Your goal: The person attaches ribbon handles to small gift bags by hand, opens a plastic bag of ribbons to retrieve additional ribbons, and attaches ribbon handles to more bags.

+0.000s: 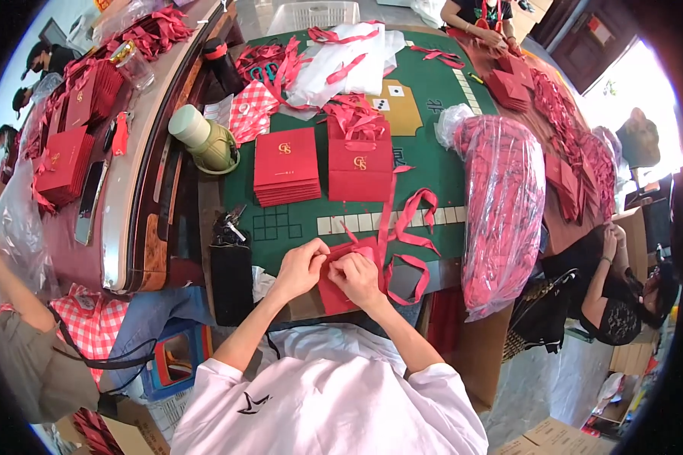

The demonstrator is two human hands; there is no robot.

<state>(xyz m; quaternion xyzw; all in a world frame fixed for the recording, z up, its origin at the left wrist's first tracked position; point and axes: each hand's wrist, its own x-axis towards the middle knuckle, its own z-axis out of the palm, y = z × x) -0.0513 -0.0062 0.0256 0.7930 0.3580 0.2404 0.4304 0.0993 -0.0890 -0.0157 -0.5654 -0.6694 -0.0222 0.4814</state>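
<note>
A small red paper bag (331,297) lies at the near edge of the green table, under my two hands. My left hand (301,268) is closed at the bag's upper left, its fingertips pinched together; what they hold is too small to make out. Close beside it, my right hand (356,279) is closed over the bag, with red ribbon (369,246) bunched at its fingers. Loose red ribbon (413,211) curls on the table to the right. Beyond my hands are a stack of red bags (286,163) and another red bag pile (360,168) with ribbons on top.
A plastic-wrapped bundle of red ribbon (502,212) lies along the table's right side. At the left stand a green cup (203,140) and a black bottle (221,67). A black pouch (231,282) sits near my left forearm. Other people work at neighbouring tables.
</note>
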